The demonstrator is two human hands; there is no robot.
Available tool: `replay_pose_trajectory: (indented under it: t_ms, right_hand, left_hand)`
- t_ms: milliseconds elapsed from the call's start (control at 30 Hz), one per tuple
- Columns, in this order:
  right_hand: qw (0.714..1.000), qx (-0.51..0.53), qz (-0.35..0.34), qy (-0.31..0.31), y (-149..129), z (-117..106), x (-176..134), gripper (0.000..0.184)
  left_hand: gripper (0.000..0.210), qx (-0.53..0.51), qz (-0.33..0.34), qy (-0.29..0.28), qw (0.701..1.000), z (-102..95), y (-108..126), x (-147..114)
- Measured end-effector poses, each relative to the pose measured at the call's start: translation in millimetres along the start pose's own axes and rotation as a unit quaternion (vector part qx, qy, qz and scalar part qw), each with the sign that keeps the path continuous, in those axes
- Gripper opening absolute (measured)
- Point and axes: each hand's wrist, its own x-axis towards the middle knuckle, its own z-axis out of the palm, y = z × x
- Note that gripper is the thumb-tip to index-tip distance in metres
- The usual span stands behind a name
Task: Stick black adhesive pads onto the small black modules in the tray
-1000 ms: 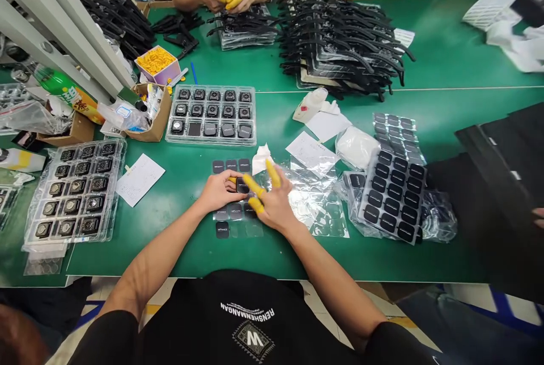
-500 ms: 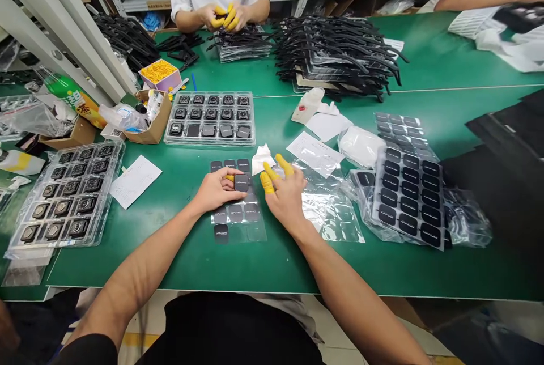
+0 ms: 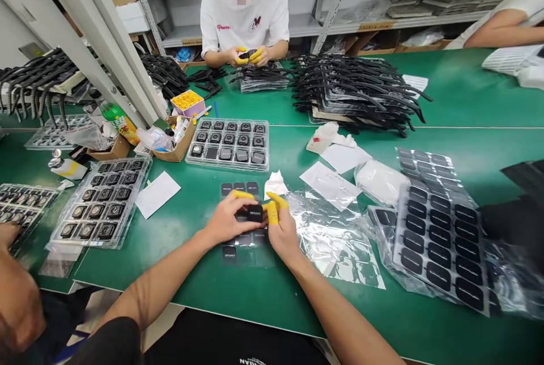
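My left hand point(image 3: 227, 219) grips a small black square watch case point(image 3: 255, 213) with white print on its face, between thumb and fingers. My right hand point(image 3: 281, 228) is at the case's right edge, its yellow-covered fingertips closed in against it. Under my hands lies a clear sheet point(image 3: 267, 257) of dark square stickers point(image 3: 229, 254) with similar white print, partly hidden by the left hand. Just behind the hands is a crumpled white tissue point(image 3: 275, 185). Farther back, a clear tray point(image 3: 190, 152) holds rows of black watch cases, several of them with dark flat faces.
Another watch tray point(image 3: 147, 175) stands at left beside a handwritten paper point(image 3: 158, 194). Clear film point(image 3: 335, 246) and a sheet of black rounded pieces point(image 3: 437, 234) lie at right. Across the table, a person point(image 3: 244, 19) handles a black item near piled straps point(image 3: 357, 90). Another person's hand point(image 3: 17, 297) is at far left.
My right hand has come in from the right, its spread fingers now at the watch case. The case has tilted in my left hand. The view has tipped upward.
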Motion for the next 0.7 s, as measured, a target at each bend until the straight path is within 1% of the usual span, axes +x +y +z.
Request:
replay_pose_trajectory:
  t_ms: [67,100,133,200,267,333,367,400,500,567,600,700]
  right_hand:
    - [0.998,-0.017,-0.046,-0.042,-4.5,0.9,-4.6,0.028]
    - [0.993,-0.035,-0.078,-0.075,-7.2,1.8,-6.8,0.026]
    - [0.985,-0.063,-0.115,-0.109,-9.6,2.7,-8.5,0.024]
    - [0.961,-0.134,-0.180,-0.162,-12.1,3.9,-10.5,0.021]
    - [0.944,-0.186,-0.211,-0.174,-11.0,3.1,-10.8,0.022]
    - [0.945,-0.191,-0.212,-0.160,-7.4,0.6,-10.6,0.020]
    - [0.947,-0.190,-0.210,-0.153,-5.3,-1.0,-10.5,0.020]
    - [0.947,-0.191,-0.210,-0.150,-3.4,-2.4,-10.6,0.019]
    - [0.940,-0.201,-0.224,-0.160,-0.6,-4.5,-11.3,0.019]
    - [0.935,-0.206,-0.235,-0.166,-1.4,-4.1,-11.3,0.020]
    - [0.934,-0.206,-0.238,-0.167,-2.4,-3.7,-11.1,0.021]
    - [0.935,-0.200,-0.246,-0.159,-7.1,-3.0,-10.3,0.024]
  left_hand:
    - [0.052,0.057,-0.020,0.026,0.998,-29.8,-10.3,23.5]
    - [0.053,0.132,-0.050,0.032,0.989,-48.1,-18.1,40.2]
    - [0.054,0.222,-0.094,0.018,0.970,-66.8,-27.1,58.7]
    - [0.057,0.271,-0.126,0.009,0.954,-100.5,-46.0,95.3]
    - [0.062,0.300,-0.141,-0.021,0.943,-123.7,-62.4,122.2]
    - [0.073,0.324,-0.141,-0.049,0.934,-137.1,-73.2,135.4]
    - [0.074,0.335,-0.137,-0.060,0.930,-141.7,-76.5,138.1]
    - [0.070,0.345,-0.133,-0.070,0.927,-145.9,-78.5,139.5]
    - [0.033,0.365,-0.129,-0.111,0.916,-158.3,-81.2,144.5]
    - [0.013,0.365,-0.133,-0.145,0.910,-165.2,-82.3,151.1]
    - [0.009,0.362,-0.134,-0.157,0.909,-167.7,-82.8,154.4]
    - [0.017,0.337,-0.132,-0.169,0.917,-171.9,-82.7,159.4]
